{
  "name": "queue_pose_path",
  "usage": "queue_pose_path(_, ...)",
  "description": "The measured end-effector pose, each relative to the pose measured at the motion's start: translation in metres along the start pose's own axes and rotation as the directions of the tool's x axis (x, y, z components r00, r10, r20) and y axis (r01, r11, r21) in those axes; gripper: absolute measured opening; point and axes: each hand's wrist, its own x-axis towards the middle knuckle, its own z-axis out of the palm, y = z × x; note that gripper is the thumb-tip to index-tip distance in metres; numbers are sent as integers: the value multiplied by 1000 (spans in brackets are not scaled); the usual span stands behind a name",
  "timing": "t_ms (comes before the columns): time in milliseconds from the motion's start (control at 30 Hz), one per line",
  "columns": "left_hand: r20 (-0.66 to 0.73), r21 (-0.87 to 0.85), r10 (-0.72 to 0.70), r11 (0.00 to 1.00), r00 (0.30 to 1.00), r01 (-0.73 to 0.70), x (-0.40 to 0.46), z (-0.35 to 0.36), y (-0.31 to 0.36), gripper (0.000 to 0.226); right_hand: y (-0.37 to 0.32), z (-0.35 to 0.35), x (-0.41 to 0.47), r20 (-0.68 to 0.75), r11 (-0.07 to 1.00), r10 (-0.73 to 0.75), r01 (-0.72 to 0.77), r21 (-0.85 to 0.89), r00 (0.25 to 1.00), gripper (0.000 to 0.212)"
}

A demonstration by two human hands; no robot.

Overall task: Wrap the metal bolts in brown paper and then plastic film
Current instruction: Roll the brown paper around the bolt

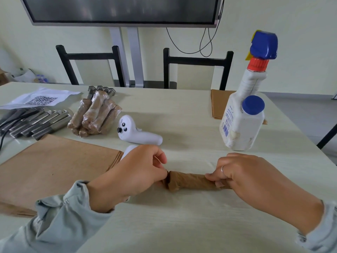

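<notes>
A bolt rolled in brown paper [189, 181] lies crosswise on the table in front of me. My left hand [135, 172] pinches the twisted paper at its left end. My right hand [249, 178] grips the right end, fingers curled round it. A stack of brown paper sheets [54, 165] lies flat at the left. Behind it lie several bare metal bolts [36, 123], and beside them a pile of wrapped bolts [96, 115] covered in plastic film. The bolt inside the paper is hidden.
A white handheld controller [138, 134] lies just behind my hands. A white spray bottle [244, 110] with a blue trigger stands at the right, on more brown paper [217, 105]. A QR-code sheet [42, 99] lies at the back left. Two black chairs [197, 61] stand beyond the table.
</notes>
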Motion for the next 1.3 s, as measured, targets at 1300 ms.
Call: queue_pose_path(1300, 44, 880, 337, 433, 941, -196, -38, 90, 31, 65, 3, -4, -11, -28, 941, 126, -110, 320, 992, 41)
